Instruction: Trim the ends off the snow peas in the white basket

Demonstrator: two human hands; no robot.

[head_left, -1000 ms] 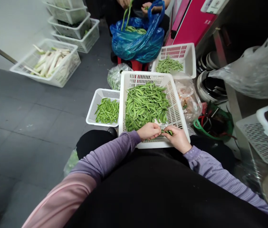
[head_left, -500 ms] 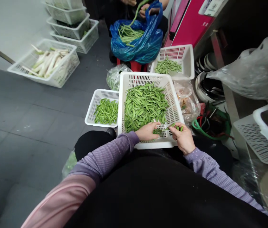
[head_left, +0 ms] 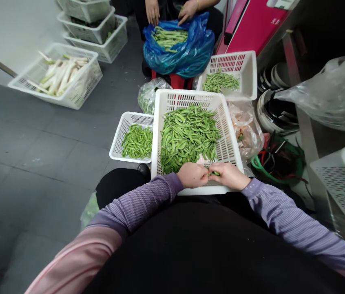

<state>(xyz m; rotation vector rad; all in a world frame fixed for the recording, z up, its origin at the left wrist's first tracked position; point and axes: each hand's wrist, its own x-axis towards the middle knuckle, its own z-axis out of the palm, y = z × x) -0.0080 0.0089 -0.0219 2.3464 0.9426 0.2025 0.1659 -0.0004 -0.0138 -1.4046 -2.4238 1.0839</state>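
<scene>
A large white basket in front of me holds a heap of flat green pea pods. Over its near edge my two hands meet. My right hand is closed on green pods, which show at its fingertips. My left hand has its fingers curled in against them, pinching at the pod ends; what it grips is hidden. Left of the large basket, a smaller white basket holds more pods.
Across from me, a person's hands are at a blue bag of long beans. A white basket of cut beans stands back right. Beside me at right are a green basket and a metal shelf. White stalks fill a basket at left.
My left hand has moved right and closed, meeting my right hand, which has shifted slightly left. The other person's hands have come down to the blue bag, and the raised long bean is gone.
</scene>
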